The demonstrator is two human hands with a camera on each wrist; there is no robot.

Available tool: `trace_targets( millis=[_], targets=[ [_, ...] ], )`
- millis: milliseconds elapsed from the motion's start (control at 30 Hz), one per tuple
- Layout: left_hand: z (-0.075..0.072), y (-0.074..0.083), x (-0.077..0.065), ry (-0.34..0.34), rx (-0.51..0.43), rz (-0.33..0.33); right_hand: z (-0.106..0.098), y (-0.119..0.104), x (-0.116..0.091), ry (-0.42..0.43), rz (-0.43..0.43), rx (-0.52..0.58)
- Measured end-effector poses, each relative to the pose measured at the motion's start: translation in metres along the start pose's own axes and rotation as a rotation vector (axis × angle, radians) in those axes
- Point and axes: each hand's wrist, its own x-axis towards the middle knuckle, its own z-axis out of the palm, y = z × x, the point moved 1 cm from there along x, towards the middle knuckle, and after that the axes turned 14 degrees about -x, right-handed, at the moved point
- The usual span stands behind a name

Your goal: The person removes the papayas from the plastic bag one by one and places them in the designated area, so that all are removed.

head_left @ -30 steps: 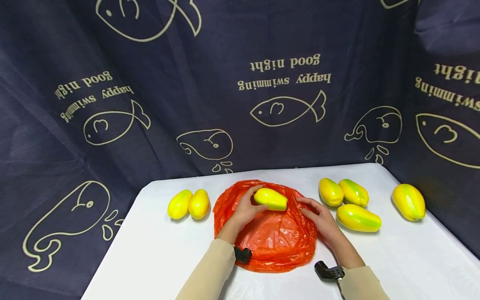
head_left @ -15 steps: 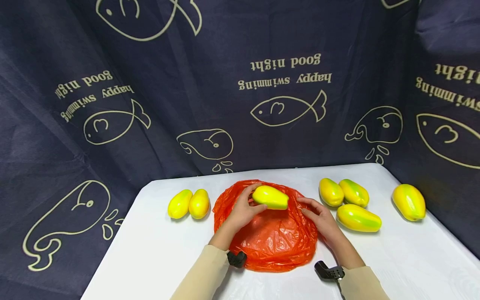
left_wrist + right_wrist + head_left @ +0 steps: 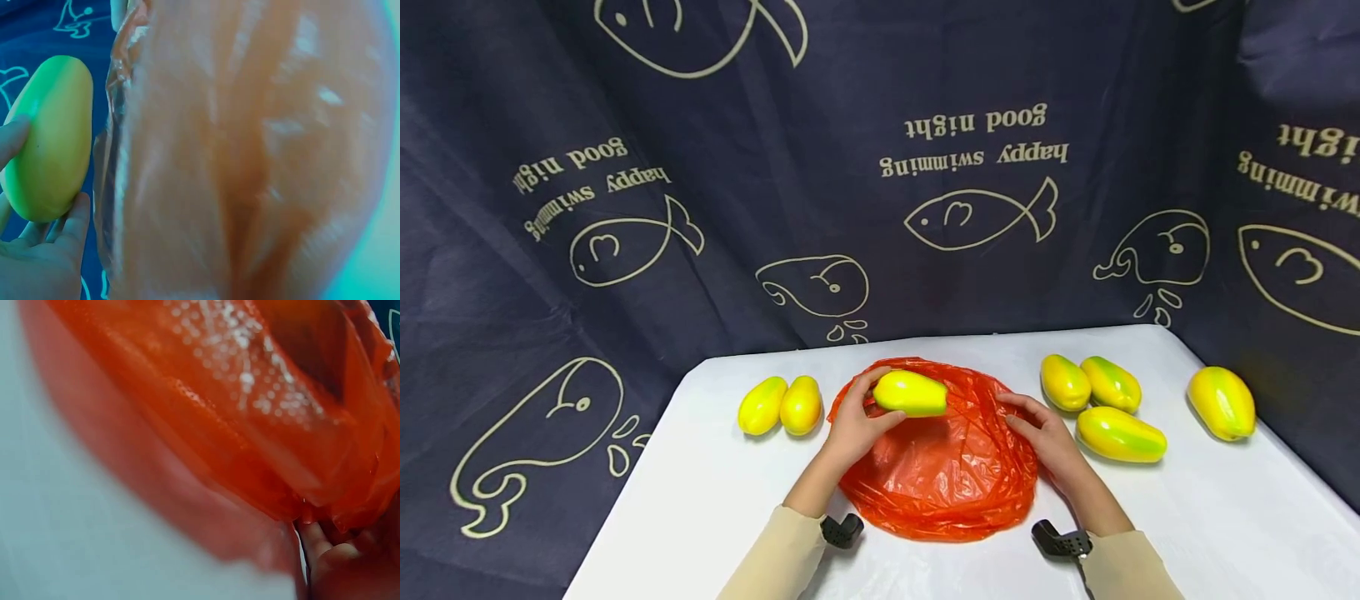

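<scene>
In the head view my left hand (image 3: 848,431) grips a yellow-green papaya (image 3: 912,394), holding it above the left part of an opened red plastic bag (image 3: 951,471). The left wrist view shows thumb and fingers around the same papaya (image 3: 53,137), with the bag (image 3: 250,125) beside it, apart from the fruit. At the bag's right rim, my right hand (image 3: 1051,440) pinches the plastic edge. Close up in the right wrist view, its fingers (image 3: 331,555) are at the bag (image 3: 219,425), partly hidden by folds.
Two papayas (image 3: 801,406) lie left of the bag on the white table (image 3: 700,500). A group of several papayas (image 3: 1122,434) lies at the right, with a lone papaya (image 3: 1222,403) farther right. A dark patterned curtain (image 3: 820,192) stands behind.
My left hand has lifted the papaya slightly and carried it left, from over the bag's middle toward its left side. The right hand stays at the bag's rim.
</scene>
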Motion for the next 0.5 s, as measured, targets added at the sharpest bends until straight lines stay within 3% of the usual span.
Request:
trace_targets(
  millis=[200, 500],
  targets=[
    [-0.015, -0.004, -0.009, 0.069, 0.044, -0.011, 0.001, -0.001, -0.001, -0.001, 0.007, 0.008],
    [-0.037, -0.011, -0.022, 0.133, -0.046, -0.027, 0.000, -0.001, 0.000, 0.002, 0.003, -0.020]
  ],
)
